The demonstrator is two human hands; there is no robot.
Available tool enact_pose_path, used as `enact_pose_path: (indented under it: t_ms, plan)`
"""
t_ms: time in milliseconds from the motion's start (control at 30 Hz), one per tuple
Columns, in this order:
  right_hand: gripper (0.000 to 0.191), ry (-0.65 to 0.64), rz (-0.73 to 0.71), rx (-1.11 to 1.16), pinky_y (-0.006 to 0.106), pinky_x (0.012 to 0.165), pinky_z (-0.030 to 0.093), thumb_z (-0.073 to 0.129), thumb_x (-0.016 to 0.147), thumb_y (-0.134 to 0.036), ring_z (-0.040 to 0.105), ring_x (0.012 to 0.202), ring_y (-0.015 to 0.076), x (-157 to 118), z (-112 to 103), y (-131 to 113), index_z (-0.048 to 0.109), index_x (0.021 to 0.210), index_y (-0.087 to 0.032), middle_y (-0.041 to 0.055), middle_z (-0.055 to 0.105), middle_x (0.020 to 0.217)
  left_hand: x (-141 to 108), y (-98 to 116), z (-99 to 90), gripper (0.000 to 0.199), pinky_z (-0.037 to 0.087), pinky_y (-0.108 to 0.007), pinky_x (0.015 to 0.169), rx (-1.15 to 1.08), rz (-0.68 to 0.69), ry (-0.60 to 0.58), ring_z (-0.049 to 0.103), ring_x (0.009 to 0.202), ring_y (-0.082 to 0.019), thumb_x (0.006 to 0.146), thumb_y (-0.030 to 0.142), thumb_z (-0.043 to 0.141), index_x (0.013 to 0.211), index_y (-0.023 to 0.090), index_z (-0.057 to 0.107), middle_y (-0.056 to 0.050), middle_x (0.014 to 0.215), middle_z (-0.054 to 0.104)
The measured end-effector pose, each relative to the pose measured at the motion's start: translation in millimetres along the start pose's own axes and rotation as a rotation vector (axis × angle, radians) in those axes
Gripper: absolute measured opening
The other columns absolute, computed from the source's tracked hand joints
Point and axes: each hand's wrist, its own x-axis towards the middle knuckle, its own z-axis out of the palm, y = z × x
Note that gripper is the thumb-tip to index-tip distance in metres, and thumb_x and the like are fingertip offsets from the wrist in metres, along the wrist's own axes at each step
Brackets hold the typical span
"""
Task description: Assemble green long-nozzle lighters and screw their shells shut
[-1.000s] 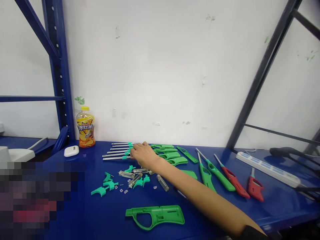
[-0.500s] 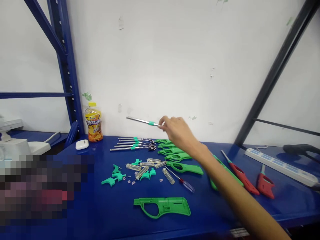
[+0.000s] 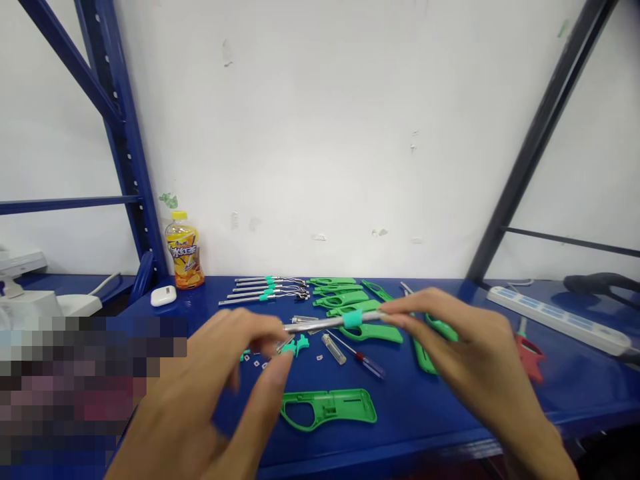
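Right hand (image 3: 480, 353) pinching end of 1 metal tube (image 3: 317, 325); left hand (image 3: 215, 380) at other end, grip unclear. Green shell (image 3: 347, 405) near tabletop's (image 3: 425, 420) front edge.

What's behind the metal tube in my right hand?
Behind the metal tube, parts of green handle shells and a clear cartridge show. Your left hand covers the tube's other end and whatever lies behind there.

From above the near edge of the table (image 3: 410, 413), close behind the left hand (image 3: 200, 387) and right hand (image 3: 480, 360), the head view faces the wall (image 3: 320, 133) past the far edge.
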Motion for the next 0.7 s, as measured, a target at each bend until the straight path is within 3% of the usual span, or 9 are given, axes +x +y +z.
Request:
enact_pose_path:
  t_ms: [100, 133, 200, 333, 533, 700]
  plan:
    - [0.012, -0.035, -0.001, 0.099, 0.025, 0.077, 0.055, 0.069, 0.100, -0.018, 0.074, 0.086, 0.0150, -10, 9, -10, 0.074, 0.104, -0.028, -0.0040, 0.080, 0.094, 66, 81, -34.5, 0.032, 0.047, -0.042, 0.113, 0.064, 0.229, 0.092, 0.062, 0.124, -0.029, 0.103, 0.040, 0.059, 0.133, 0.034, 0.069, -0.002, 0.133, 0.068]
    - [0.013, -0.044, -0.006, 0.123, 0.025, 0.077, 0.055, 0.070, 0.100, -0.016, 0.073, 0.086, 0.0148, -11, 13, -14, 0.074, 0.104, -0.028, -0.0039, 0.080, 0.094, 79, 99, -38.6, 0.031, 0.049, -0.041, 0.110, 0.074, 0.325, 0.128, 0.063, 0.123, -0.028, 0.103, 0.040, 0.057, 0.131, 0.034, 0.070, -0.002, 0.133, 0.069]
    - [0.012, -0.052, -0.028, 0.164, 0.026, 0.077, 0.055, 0.070, 0.100, -0.016, 0.073, 0.085, 0.0150, -10, 20, -20, 0.074, 0.104, -0.026, -0.0033, 0.080, 0.093, 90, 116, -37.6, 0.034, 0.053, -0.038, 0.102, 0.090, 0.367, 0.047, 0.068, 0.115, -0.026, 0.105, 0.040, 0.055, 0.136, 0.035, 0.068, -0.003, 0.128, 0.073]
    - [0.008, -0.068, -0.042, 0.215, 0.028, 0.078, 0.053, 0.068, 0.102, -0.019, 0.072, 0.085, 0.0148, -9, 31, -26, 0.072, 0.105, -0.025, -0.0029, 0.079, 0.093, 85, 107, -28.5, 0.036, 0.058, -0.034, 0.090, 0.070, 0.307, -0.089, 0.074, 0.099, -0.023, 0.107, 0.037, 0.052, 0.139, 0.035, 0.068, -0.002, 0.114, 0.079]
    - [0.020, -0.135, -0.027, 0.197, 0.030, 0.086, 0.050, 0.073, 0.099, -0.025, 0.070, 0.093, 0.0158, -10, 35, -24, 0.069, 0.119, -0.029, -0.0045, 0.079, 0.102, 84, 106, -39.7, 0.036, 0.056, -0.024, 0.082, -0.003, 0.305, -0.139, 0.072, 0.096, -0.018, 0.107, 0.030, 0.052, 0.140, 0.036, 0.065, -0.001, 0.116, 0.072]
    - [0.008, -0.079, -0.110, 0.170, 0.033, 0.086, 0.048, 0.068, 0.103, -0.024, 0.071, 0.085, 0.0173, -8, 35, -24, 0.072, 0.109, -0.023, -0.0013, 0.081, 0.094, 82, 110, -44.3, 0.036, 0.053, -0.024, 0.075, -0.012, 0.311, -0.157, 0.068, 0.087, -0.015, 0.110, 0.025, 0.043, 0.140, 0.033, 0.063, -0.003, 0.113, 0.065]
